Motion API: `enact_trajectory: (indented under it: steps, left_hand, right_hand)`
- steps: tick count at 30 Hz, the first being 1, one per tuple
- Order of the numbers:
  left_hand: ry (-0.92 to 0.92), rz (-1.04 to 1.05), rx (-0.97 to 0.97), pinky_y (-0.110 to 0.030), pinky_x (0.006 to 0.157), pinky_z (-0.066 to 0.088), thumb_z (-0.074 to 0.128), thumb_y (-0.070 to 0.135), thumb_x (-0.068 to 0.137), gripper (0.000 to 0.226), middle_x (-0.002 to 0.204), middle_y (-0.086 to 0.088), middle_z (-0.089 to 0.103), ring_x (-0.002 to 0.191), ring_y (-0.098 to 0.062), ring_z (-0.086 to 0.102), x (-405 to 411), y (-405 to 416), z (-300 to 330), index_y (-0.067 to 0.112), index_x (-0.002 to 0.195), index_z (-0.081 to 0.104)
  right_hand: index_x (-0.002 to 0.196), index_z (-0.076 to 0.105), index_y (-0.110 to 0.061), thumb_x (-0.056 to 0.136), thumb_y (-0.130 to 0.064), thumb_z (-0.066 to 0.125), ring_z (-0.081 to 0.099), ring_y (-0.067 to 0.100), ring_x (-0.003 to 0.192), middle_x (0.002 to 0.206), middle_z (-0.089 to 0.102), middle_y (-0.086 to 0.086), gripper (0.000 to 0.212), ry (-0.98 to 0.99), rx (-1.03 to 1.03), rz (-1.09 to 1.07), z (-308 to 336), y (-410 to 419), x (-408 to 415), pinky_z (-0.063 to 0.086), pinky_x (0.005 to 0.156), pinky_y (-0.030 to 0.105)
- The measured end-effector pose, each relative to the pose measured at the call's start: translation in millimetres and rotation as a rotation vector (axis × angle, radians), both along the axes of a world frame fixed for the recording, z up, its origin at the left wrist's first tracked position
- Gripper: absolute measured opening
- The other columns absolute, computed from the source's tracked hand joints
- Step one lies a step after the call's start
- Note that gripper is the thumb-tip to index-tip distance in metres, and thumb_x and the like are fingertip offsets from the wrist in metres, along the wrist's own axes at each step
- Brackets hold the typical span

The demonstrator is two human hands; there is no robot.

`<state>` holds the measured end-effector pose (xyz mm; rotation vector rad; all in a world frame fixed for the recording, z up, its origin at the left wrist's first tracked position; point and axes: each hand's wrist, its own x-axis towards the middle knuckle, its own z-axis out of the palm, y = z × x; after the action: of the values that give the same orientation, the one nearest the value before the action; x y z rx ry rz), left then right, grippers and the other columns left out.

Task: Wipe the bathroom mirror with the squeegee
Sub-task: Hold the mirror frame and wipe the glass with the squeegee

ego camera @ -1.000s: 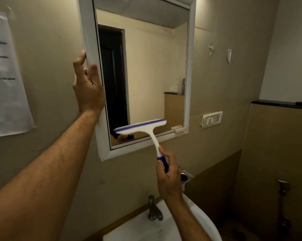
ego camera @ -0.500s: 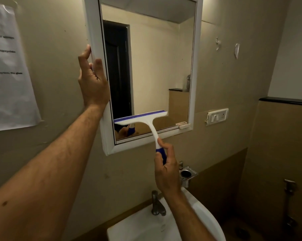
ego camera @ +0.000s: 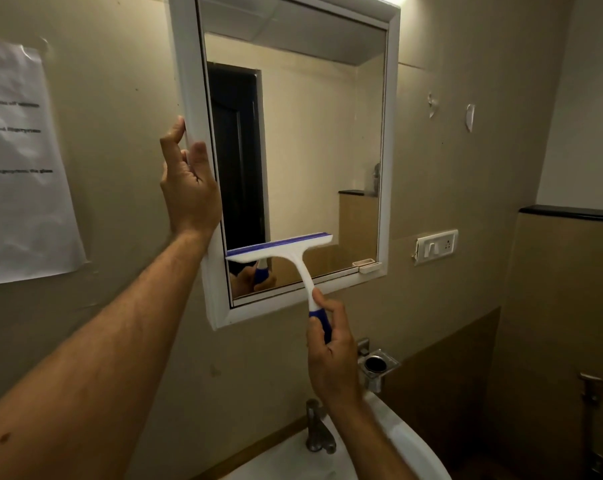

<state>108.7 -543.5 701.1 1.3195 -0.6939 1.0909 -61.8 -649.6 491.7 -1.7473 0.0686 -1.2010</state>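
Observation:
A white-framed mirror (ego camera: 389, 140) hangs on the beige wall. My left hand (ego camera: 188, 184) grips its left frame edge, fingers curled round the edge. My right hand (ego camera: 331, 355) holds the blue handle of a white squeegee (ego camera: 293, 252). Its blue-edged blade lies across the glass near the mirror's bottom left, tilted slightly up to the right. The hand and handle are reflected just under the blade.
A white sink (ego camera: 414, 448) with a metal tap (ego camera: 317, 427) sits below. A chrome holder (ego camera: 376, 365) is on the wall beside my right hand. A switch plate (ego camera: 437, 244) is right of the mirror, a paper notice (ego camera: 19, 168) left.
The camera has tilted up, so the mirror sits lower in view. The squeegee stays near the mirror's bottom left; both hands keep their hold.

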Motion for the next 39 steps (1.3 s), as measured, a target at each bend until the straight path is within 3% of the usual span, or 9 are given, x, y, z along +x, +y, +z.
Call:
enact_trajectory:
  steps: [4, 7, 9, 13, 18, 21, 26, 33, 39]
  left_hand:
    - [0.004, -0.014, 0.039, -0.004, 0.048, 0.035, 0.033, 0.042, 0.104, 0.047, 0.099, -0.020, 0.061, 0.070, -0.012, 0.055, 2.6, 0.7, 0.9, 0.019, 0.145, 0.034]
    - [0.008, -0.016, 0.055, -0.002, 0.053, 0.034, 0.033, 0.041, 0.104, 0.046, 0.113, -0.021, 0.061, 0.083, -0.020, 0.060, 3.6, 2.3, 0.2, 0.019, 0.144, 0.033]
    - [0.014, -0.019, 0.053, -0.002, 0.052, 0.035, 0.033, 0.041, 0.104, 0.045, 0.115, -0.020, 0.061, 0.085, -0.023, 0.062, 2.8, 2.7, 0.0, 0.020, 0.144, 0.034]
    - [0.021, -0.036, 0.047, -0.003, 0.046, 0.035, 0.034, 0.040, 0.104, 0.047, 0.090, -0.010, 0.057, 0.062, -0.007, 0.051, -0.1, 4.4, -0.2, 0.017, 0.144, 0.033]
    - [0.044, -0.060, 0.099, -0.008, 0.045, 0.040, 0.034, 0.046, 0.102, 0.047, 0.077, 0.000, 0.049, 0.057, -0.002, 0.051, 3.2, 10.6, 6.1, 0.020, 0.140, 0.029]
    - [0.052, -0.095, 0.093, -0.004, 0.045, 0.039, 0.036, 0.041, 0.102, 0.042, 0.073, 0.007, 0.045, 0.055, 0.000, 0.051, 3.4, 12.5, 18.8, 0.019, 0.137, 0.030]
    - [0.023, -0.073, 0.090, -0.003, 0.041, 0.037, 0.032, 0.045, 0.103, 0.045, 0.071, 0.009, 0.044, 0.054, -0.004, 0.045, 5.4, 17.0, 58.3, 0.020, 0.140, 0.029]
    - [-0.008, -0.029, 0.059, -0.009, 0.057, 0.035, 0.026, 0.042, 0.105, 0.042, 0.106, 0.011, 0.050, 0.071, 0.006, 0.049, 2.9, 17.3, 103.9, 0.028, 0.144, 0.031]
    - [-0.032, -0.087, 0.054, -0.003, 0.040, 0.037, 0.029, 0.041, 0.105, 0.043, 0.062, 0.006, 0.044, 0.040, 0.006, 0.049, 9.9, 9.7, 110.1, 0.021, 0.143, 0.028]
  right_hand:
    - [0.122, 0.046, -0.056, 0.092, -0.045, 0.043, 0.055, 0.005, 0.060, 0.081, 0.059, -0.009, 0.032, -0.091, 0.049, 0.020, 50.9, -1.6, 11.0, 0.046, 0.049, 0.020]
    - [0.123, 0.042, -0.061, 0.094, -0.042, 0.044, 0.061, 0.008, 0.081, 0.106, 0.056, -0.013, 0.034, -0.114, 0.024, 0.028, 85.2, 0.0, 19.5, 0.051, 0.058, 0.018]
    - [0.121, 0.040, -0.064, 0.095, -0.039, 0.044, 0.063, 0.009, 0.081, 0.104, 0.057, -0.020, 0.036, -0.115, 0.008, 0.014, 84.1, 0.6, 21.7, 0.052, 0.057, 0.018]
    - [0.119, 0.043, -0.063, 0.092, -0.044, 0.043, 0.058, 0.009, 0.058, 0.084, 0.062, -0.014, 0.033, -0.107, 0.008, -0.001, 46.6, -0.4, 18.7, 0.047, 0.046, 0.021]
    - [0.123, 0.045, -0.058, 0.093, -0.043, 0.045, 0.060, 0.007, 0.067, 0.092, 0.060, -0.012, 0.034, -0.179, 0.003, -0.025, 72.5, -3.2, 25.0, 0.048, 0.051, 0.019]
    - [0.122, 0.041, -0.062, 0.094, -0.040, 0.044, 0.062, 0.003, 0.075, 0.107, 0.058, -0.027, 0.035, -0.238, -0.025, -0.071, 126.2, -3.2, 37.1, 0.049, 0.053, 0.015]
    - [0.117, 0.039, -0.065, 0.095, -0.035, 0.044, 0.064, 0.000, 0.081, 0.102, 0.053, -0.047, 0.037, -0.272, -0.042, -0.124, 151.9, -3.8, 52.5, 0.051, 0.054, 0.013]
    - [0.122, 0.045, -0.050, 0.095, -0.038, 0.044, 0.061, -0.003, 0.064, 0.087, 0.061, -0.025, 0.029, -0.398, -0.054, -0.109, 212.8, -7.1, 59.0, 0.045, 0.049, 0.009]
    - [0.126, 0.045, -0.029, 0.099, -0.028, 0.045, 0.062, -0.009, 0.068, 0.075, 0.058, -0.029, 0.027, -0.471, -0.084, -0.193, 284.8, -10.3, 79.5, 0.044, 0.049, 0.004]
